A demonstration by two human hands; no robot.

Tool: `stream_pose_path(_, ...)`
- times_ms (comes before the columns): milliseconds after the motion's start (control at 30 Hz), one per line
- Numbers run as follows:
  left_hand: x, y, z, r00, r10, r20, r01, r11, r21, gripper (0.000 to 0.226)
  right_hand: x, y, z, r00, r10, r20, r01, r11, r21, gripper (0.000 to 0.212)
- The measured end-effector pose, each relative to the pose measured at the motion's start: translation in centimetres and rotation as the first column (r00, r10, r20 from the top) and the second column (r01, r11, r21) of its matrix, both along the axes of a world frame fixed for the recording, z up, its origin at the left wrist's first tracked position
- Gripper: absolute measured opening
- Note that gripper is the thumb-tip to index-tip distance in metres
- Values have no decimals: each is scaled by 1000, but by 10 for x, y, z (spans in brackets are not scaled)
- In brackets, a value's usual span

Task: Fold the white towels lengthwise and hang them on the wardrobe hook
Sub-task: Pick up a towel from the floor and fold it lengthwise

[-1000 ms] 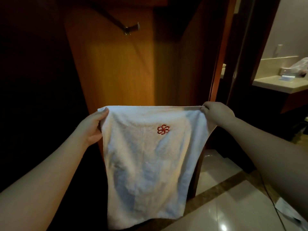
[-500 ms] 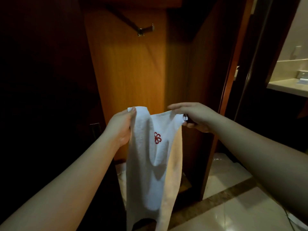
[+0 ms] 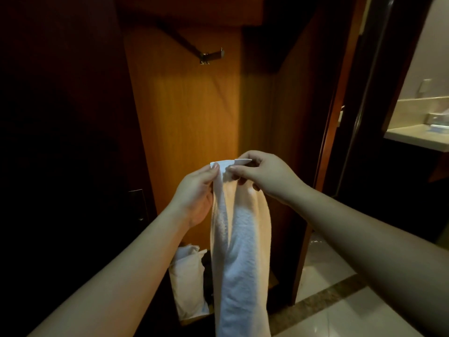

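Your left hand [image 3: 196, 193] and right hand [image 3: 264, 176] pinch the white towel's [image 3: 239, 251] top corners together mid-frame; it hangs narrow below them.

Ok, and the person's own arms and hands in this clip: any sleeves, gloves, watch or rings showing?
Both forearms are bare as far as the frame shows, with no sleeve edge in view. The left hand and right hand wear no gloves. No watch, bracelet or ring is visible on either wrist or on the fingers, though the light is dim. The nails look short and unpainted.
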State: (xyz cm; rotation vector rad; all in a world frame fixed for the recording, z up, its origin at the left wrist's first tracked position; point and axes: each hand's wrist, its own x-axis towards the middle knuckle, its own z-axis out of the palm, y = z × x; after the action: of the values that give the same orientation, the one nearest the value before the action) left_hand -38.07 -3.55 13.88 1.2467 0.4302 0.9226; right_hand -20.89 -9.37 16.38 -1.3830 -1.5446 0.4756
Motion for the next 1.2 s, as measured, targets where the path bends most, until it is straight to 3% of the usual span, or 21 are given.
stream_pose_path(233, 11, 5, 4, 998, 51, 31, -51, 999, -7, 36, -2, 5, 5, 980, -39, -195, 42, 999, 14, 13)
stream_pose_path(567, 11, 10, -1, 990, -78, 120, 82, 996, -25, 36, -12, 9, 10, 984, -140, 112, 137, 990, 31, 8)
stream_pose_path(767, 6, 11, 1, 984, -89, 153, 92, 996, -13, 41, -20, 13, 14, 987, -144, 76, 145, 989, -8, 15)
stream_pose_path(933, 4, 8, 5, 992, -95, 88, 90, 995, 50, 42, -24, 18, 17, 987, -155, 40, 156, 986, -50, 16)
stream_pose_path(1067, 5, 9, 7, 1000, -2, -4, 3, 991, 136, 29, -21, 21, 19, 991, -130, -34, 124, 981, -149, 11)
stream_pose_path(1200, 5, 16, 6, 996, 70, -50, -64, 992, 110, 29, -11, 23, 23, 995, -39, 94, 66, 951, -303, 10)
